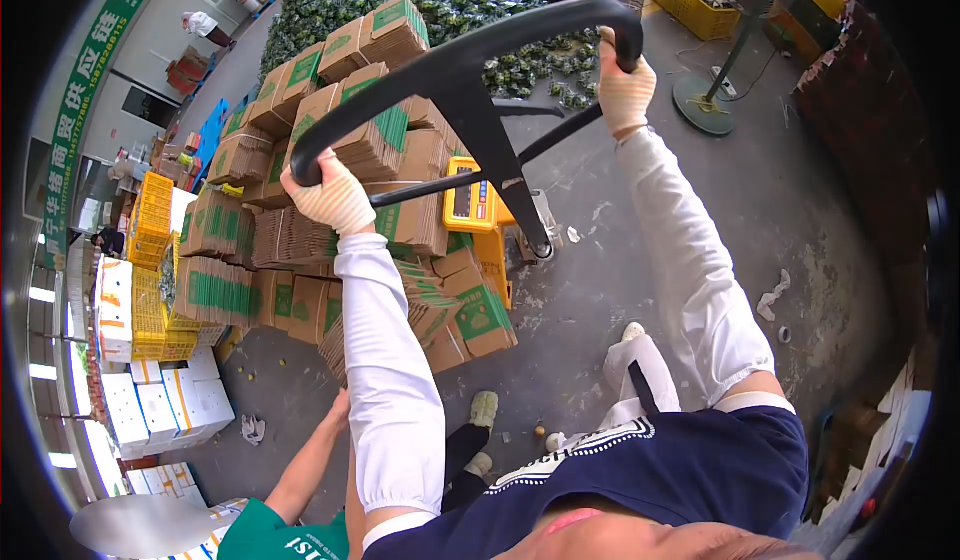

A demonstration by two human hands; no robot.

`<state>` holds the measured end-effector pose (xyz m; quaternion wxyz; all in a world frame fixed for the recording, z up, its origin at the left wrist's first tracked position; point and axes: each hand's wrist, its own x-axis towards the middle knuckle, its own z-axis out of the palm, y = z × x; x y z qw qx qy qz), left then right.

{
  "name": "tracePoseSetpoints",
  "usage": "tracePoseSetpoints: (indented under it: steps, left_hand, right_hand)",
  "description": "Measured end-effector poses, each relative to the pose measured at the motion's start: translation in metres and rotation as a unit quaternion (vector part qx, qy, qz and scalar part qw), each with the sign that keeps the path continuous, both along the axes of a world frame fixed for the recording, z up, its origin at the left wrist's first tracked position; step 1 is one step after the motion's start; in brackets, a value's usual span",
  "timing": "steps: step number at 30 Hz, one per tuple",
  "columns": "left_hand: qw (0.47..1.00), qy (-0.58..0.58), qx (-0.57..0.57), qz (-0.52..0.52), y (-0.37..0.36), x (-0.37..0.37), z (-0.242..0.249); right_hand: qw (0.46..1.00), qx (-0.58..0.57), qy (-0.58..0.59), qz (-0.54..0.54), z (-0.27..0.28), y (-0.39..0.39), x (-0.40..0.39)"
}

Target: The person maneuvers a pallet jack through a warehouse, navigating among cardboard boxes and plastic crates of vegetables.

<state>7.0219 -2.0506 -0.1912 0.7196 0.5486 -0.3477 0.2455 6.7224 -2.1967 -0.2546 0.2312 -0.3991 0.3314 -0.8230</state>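
Both of my hands wear pale striped gloves and are wrapped round the black loop handle of a pallet jack [482, 125]. My left hand [332, 198] grips the handle's left end, in front of the stacked cardboard. At the right end, higher in view, my right hand [626, 92] is closed round the grip. The handle's stem runs down to a base near the floor. Behind it, bundles of flattened cardboard boxes [405, 155] with green print are piled high. A yellow digital scale [462, 200] shows beside the stem, partly covered by the handle's bar.
A co-worker in a green shirt [262, 532] reaches toward the cardboard from the lower left. Yellow crates [150, 220] and white boxes [190, 400] stand left. Many green wrapped items [450, 10] spread behind. A green fan stand [703, 105] and a yellow crate [690, 5] are upper right.
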Motion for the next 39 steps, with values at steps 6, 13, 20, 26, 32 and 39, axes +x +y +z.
tracePoseSetpoints:
  steps: [6,13,20,26,32,39]
  left_hand:
    - [0.995,-0.026,0.076,-0.052,-0.001,0.000,-0.006]
    - [0.997,0.026,0.067,-0.041,0.000,0.005,-0.014]
    - [0.989,0.130,0.062,-0.044,0.001,-0.025,-0.007]
    - [0.981,0.175,0.043,-0.073,-0.042,-0.022,-0.007]
    - [0.979,0.199,0.004,-0.032,-0.040,-0.063,-0.033]
    - [0.973,0.208,-0.033,-0.095,-0.116,-0.261,-0.012]
  right_hand:
    - [0.991,0.062,0.108,-0.046,0.015,-0.086,0.027]
    - [0.987,0.070,0.142,0.041,0.016,-0.095,0.028]
    - [0.985,0.035,0.131,0.108,0.006,-0.099,0.021]
    - [0.964,0.044,0.143,0.220,0.013,-0.131,0.015]
    - [0.933,0.033,0.143,0.327,0.019,-0.190,0.020]
    - [0.732,0.128,0.247,0.622,0.080,-0.357,0.108]
